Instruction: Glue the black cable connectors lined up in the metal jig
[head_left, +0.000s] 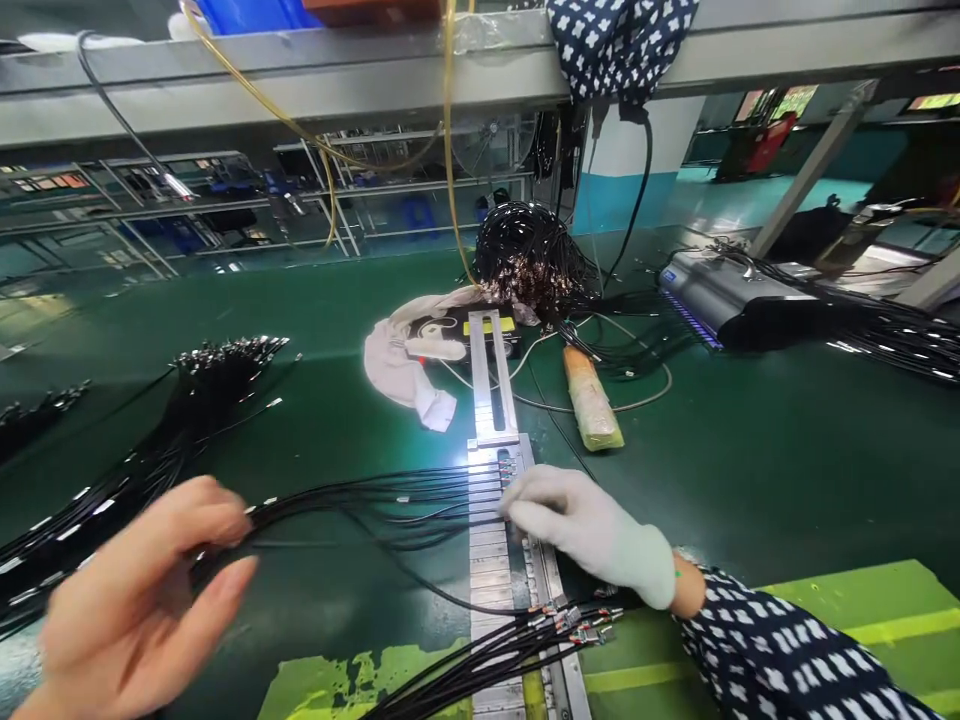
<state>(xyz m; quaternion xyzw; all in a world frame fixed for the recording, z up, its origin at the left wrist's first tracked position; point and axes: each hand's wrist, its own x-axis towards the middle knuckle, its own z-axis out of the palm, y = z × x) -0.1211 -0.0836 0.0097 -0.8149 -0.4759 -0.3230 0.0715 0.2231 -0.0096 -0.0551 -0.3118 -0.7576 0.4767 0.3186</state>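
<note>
A green table (pixel 750 480) spreads across the scene. Along its middle, a metal jig (pixel 489 560) runs from near to far. Black cables (pixel 390 492) cross from the left onto the jig; a nearer bundle (pixel 465 670) lies over its near part. At left, the bare left hand (pixel 124 600) holds thumb and fingers apart near the cables. The gloved right hand (pixel 592 525) has its fingertips together at the jig's right side; whether they grip a cable, I cannot tell. Small metal connectors (pixel 577 625) tip the nearer bundle's right end.

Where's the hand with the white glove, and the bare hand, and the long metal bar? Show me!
Gloved right hand (pixel 591 525): head view, back of the glove.
Bare left hand (pixel 131 600): head view, middle of the hand.
Metal bar (pixel 489 568): head view, its top face.
</note>
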